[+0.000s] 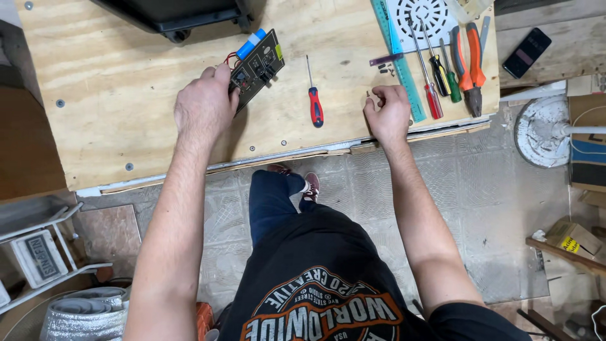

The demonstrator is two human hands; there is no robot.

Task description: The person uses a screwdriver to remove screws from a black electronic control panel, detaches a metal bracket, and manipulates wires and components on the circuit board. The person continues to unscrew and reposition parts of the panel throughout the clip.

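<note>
My left hand (pixel 205 107) rests on the plywood bench (pixel 126 76) and grips the near end of a black circuit board (pixel 260 66) that has a blue cylinder (pixel 250 44) and red wires at its far edge. My right hand (pixel 388 112) is curled, fingertips down on the bench beside a few tiny dark screws (pixel 368 95); whether it pinches one I cannot tell. Between the hands lies a red-handled screwdriver (pixel 314 101).
Right of my right hand lie a teal ruler (pixel 398 57), several screwdrivers (pixel 435 82), orange-handled pliers (pixel 470 63) and a white round grille (pixel 421 16). A dark case (pixel 177 16) sits at the bench's far edge. A phone (pixel 527 52) lies farther right, and a white fan base (pixel 543 129) stands on the floor.
</note>
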